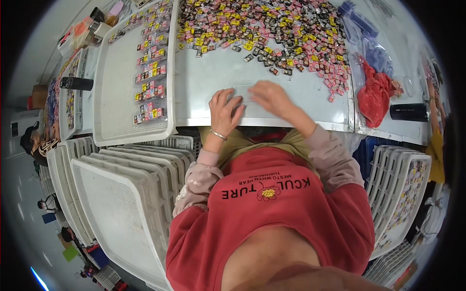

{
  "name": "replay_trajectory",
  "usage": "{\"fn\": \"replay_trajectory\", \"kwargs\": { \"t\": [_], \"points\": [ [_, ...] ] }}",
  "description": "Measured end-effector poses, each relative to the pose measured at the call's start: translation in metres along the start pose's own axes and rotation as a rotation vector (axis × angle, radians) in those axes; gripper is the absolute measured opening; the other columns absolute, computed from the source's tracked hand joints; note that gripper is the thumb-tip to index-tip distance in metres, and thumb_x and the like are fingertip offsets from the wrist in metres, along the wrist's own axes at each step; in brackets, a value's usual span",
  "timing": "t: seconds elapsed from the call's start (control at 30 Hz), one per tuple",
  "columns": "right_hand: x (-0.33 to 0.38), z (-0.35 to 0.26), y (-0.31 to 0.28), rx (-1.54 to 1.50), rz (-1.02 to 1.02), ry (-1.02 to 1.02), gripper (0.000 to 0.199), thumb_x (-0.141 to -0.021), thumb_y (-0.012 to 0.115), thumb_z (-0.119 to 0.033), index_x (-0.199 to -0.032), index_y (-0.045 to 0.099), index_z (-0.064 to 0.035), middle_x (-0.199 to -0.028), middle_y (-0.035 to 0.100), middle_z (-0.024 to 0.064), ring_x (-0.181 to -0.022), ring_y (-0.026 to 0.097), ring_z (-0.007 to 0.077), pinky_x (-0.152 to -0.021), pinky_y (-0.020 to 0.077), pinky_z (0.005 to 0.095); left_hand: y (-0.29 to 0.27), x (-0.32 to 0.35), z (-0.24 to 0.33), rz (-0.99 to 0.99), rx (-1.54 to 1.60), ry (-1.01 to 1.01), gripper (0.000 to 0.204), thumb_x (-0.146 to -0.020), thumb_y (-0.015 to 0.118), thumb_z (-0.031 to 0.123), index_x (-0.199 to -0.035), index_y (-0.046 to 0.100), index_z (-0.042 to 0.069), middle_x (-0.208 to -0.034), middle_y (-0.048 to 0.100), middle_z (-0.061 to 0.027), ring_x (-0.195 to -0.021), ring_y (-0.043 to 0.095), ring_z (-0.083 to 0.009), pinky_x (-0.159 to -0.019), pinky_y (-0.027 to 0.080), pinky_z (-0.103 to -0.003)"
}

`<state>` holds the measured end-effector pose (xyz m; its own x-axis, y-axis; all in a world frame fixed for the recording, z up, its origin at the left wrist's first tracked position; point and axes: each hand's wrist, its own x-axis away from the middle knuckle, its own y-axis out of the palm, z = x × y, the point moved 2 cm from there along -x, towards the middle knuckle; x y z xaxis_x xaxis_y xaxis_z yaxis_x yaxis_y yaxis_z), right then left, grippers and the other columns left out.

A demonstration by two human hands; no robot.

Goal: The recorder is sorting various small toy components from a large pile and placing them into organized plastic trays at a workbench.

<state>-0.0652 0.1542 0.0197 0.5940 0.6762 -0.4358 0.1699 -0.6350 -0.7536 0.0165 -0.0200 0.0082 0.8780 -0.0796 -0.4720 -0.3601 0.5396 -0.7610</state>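
Note:
My left hand [224,111] and my right hand [272,98] lie close together on a small clear plastic bag or tray [245,92] at the near edge of the white table [208,77]. The fingers of both hands are spread over it; whether they grip it I cannot tell. A silver bangle sits on my left wrist. Beyond the hands a big heap of small pink, yellow and black packets [272,34] covers the far part of the table.
A white perforated tray [121,97] at the left holds rows of filled clear bags [151,72]. Stacks of empty white trays [126,194] stand at the lower left and right [400,194]. A red cloth [376,94], clear bags [369,43] and black cylinders [409,112] [76,83] lie nearby.

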Motion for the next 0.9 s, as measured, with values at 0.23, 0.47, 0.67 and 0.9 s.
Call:
{"fn": "replay_trajectory", "kwargs": {
  "t": [0.23,0.47,0.67,0.9],
  "points": [
    [-0.081,0.074,0.003,0.19,-0.009,0.008,0.028,-0.078,0.054,0.002,-0.103,0.064,-0.0049,-0.102,0.062,0.0109,-0.096,0.057,0.0299,-0.082,0.0475,0.0387,0.005,-0.004,0.004,0.051,-0.006,-0.06,0.033,-0.073,0.071,0.018,-0.104,0.065,0.009,-0.12,0.052,-0.0106,-0.11,0.046,-0.0322,-0.092,0.037,-0.04],
    [-0.083,0.078,0.012,0.318,-0.163,0.039,0.019,-0.08,0.051,-0.003,-0.09,0.067,-0.0059,-0.092,0.063,0.0122,-0.093,0.059,0.0311,-0.08,0.0494,0.0423,0.0,-0.001,0.003,0.14,-0.004,-0.082,0.039,-0.071,0.072,0.017,-0.106,0.062,0.005,-0.119,0.051,-0.0139,-0.11,0.047,-0.0327,-0.092,0.038,-0.042],
    [-0.113,0.091,0.011,0.076,-0.06,0.177,0.016,-0.079,0.059,-0.013,-0.091,0.068,-0.0083,-0.089,0.064,0.0147,-0.087,0.061,0.0324,-0.076,0.0504,0.0436,0.002,-0.005,0.008,0.092,0.045,-0.084,0.039,-0.071,0.071,0.013,-0.108,0.06,0.004,-0.119,0.051,-0.0154,-0.11,0.048,-0.0335,-0.093,0.038,-0.042],
    [-0.104,0.092,-0.009,0.074,-0.289,0.1,0.024,-0.074,0.057,-0.001,-0.096,0.065,-0.0036,-0.09,0.062,0.0138,-0.089,0.06,0.0312,-0.076,0.049,0.0383,0.004,0.0,-0.003,0.212,0.122,-0.15,0.034,-0.072,0.061,0.001,-0.107,0.059,0.0,-0.119,0.051,-0.0166,-0.109,0.049,-0.0333,-0.09,0.042,-0.038]
  ]
}}
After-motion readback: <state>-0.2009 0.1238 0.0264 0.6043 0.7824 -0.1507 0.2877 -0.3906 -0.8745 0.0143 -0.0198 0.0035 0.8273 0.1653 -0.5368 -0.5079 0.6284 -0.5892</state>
